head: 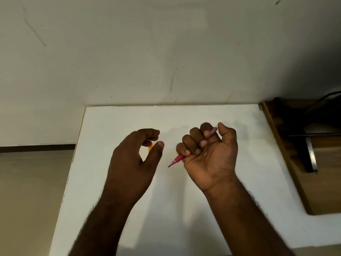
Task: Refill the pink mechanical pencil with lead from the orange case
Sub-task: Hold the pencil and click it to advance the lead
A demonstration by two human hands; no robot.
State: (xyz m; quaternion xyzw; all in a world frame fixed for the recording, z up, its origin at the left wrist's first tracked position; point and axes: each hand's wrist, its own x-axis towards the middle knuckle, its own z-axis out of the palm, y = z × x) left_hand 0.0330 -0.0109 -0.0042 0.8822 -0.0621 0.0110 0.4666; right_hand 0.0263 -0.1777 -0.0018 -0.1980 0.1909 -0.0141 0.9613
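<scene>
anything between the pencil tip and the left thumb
Nothing: in the head view only bare white table shows between the pink pencil tip and the left hand thumb.

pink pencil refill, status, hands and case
Right hand fisted round pink pencil, tip down-left. Left hand pinching orange case, mostly hidden. Nothing between them.

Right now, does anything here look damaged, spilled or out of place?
Nothing spilled or broken. The right hand grips the pink mechanical pencil; the left hand pinches the orange case. Only the wall shows scuff marks.
</scene>
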